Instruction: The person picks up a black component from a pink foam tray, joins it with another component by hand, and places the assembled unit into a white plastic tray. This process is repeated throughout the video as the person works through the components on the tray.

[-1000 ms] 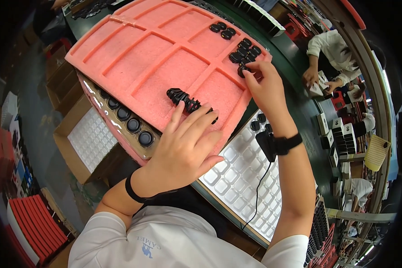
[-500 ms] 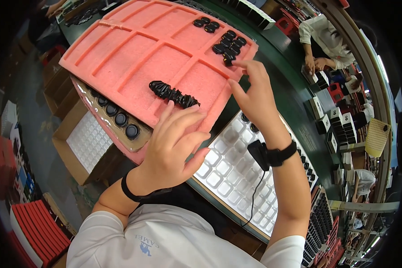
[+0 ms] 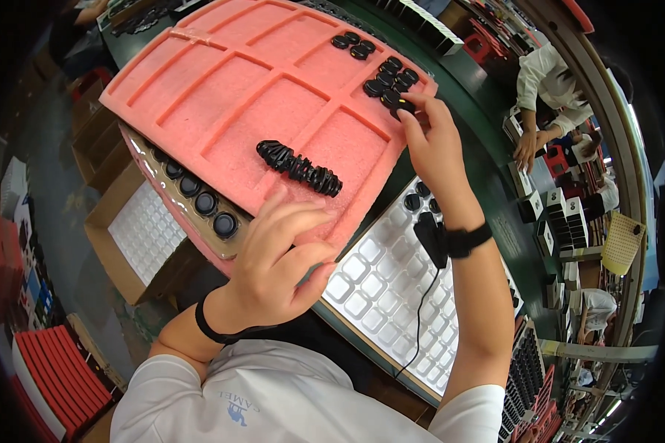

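Note:
A large pink foam tray point(image 3: 229, 96) with rectangular compartments lies tilted over the bench. My left hand point(image 3: 281, 258) grips its near edge, fingers curled onto the foam. A row of small black round parts point(image 3: 299, 167) lies stacked on edge in one compartment, just above that hand. My right hand point(image 3: 436, 144) reaches to the tray's far right corner, fingertips on one of several loose black round parts point(image 3: 388, 77) there. Its wrist wears a black strap with a cord.
Under the pink tray sits a clear tray of black round parts point(image 3: 196, 199). A white moulded tray point(image 3: 391, 295) with mostly bare pockets lies by my right forearm. A cardboard box point(image 3: 137, 236) of white trays stands at the left. Another person point(image 3: 547, 96) works at the right.
My left hand slid back from the row of black parts to the tray's near edge and curled. My right hand stays at the far corner among the loose parts.

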### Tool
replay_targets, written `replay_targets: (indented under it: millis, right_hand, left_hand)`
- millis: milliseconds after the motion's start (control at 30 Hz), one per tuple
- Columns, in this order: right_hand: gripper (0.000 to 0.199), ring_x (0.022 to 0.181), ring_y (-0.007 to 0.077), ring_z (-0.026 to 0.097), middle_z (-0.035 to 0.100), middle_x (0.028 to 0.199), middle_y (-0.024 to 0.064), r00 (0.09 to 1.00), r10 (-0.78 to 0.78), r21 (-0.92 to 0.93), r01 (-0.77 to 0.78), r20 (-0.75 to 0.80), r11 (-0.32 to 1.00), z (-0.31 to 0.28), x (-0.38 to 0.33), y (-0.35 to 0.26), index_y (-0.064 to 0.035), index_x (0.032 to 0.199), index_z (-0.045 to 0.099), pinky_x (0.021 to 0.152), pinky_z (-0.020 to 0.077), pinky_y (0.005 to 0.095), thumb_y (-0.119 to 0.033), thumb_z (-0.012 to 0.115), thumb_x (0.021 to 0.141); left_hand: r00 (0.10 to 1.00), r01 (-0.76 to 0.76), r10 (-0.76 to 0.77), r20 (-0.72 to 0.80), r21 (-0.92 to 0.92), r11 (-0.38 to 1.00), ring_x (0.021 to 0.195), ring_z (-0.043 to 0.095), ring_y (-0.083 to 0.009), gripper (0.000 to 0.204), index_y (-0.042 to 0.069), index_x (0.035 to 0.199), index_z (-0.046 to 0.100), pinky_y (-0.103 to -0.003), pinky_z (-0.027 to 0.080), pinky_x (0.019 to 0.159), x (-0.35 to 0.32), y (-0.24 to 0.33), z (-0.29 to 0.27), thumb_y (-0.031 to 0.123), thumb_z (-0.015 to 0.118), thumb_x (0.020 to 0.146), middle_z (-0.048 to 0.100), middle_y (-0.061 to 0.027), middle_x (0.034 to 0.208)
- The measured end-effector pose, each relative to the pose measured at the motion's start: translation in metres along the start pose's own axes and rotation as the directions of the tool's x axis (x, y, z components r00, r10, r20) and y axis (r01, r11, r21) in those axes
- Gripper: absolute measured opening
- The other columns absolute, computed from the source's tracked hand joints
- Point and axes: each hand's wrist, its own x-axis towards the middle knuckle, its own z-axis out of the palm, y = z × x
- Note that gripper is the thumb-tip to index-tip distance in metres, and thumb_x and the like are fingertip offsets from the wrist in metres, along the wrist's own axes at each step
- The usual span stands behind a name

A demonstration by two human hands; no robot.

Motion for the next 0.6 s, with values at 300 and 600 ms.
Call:
replay_targets:
  millis: [300, 600]
  right_hand:
    - [0.036, 0.085, 0.0243, 0.058, 0.061, 0.098, 0.0105, 0.955, -0.143, 0.265, 0.072, 0.258, 0.962, -0.054, -0.146, -0.085, -0.0024, 0.11, 0.057, 0.078, 0.0459, 0.0338, -0.005, 0.07, 0.077]
    - [0.048, 0.081, 0.0287, 0.06, 0.062, 0.095, 0.0119, 0.967, -0.152, 0.094, 0.135, 0.203, 0.986, -0.057, -0.233, -0.089, -0.0027, 0.112, 0.056, 0.071, 0.0485, 0.0356, -0.002, 0.075, 0.068]
  left_hand:
    - [0.977, 0.211, -0.164, 0.133, -0.623, 0.753, 0.089, 0.059, -0.0289, 0.03, 0.0, 0.109, 0.056, -0.035, 0.05, 0.077, -0.003, 0.042, 0.001, 0.009, 0.064, 0.081, 0.057, -0.0185, 0.105]
    - [0.703, 0.567, 0.031, 0.71, -0.586, 0.578, 0.079, 0.056, -0.0158, 0.04, -0.003, 0.119, 0.053, -0.028, 0.048, 0.067, -0.018, 0.046, 0.043, 0.011, 0.067, 0.084, 0.058, -0.0105, 0.099]
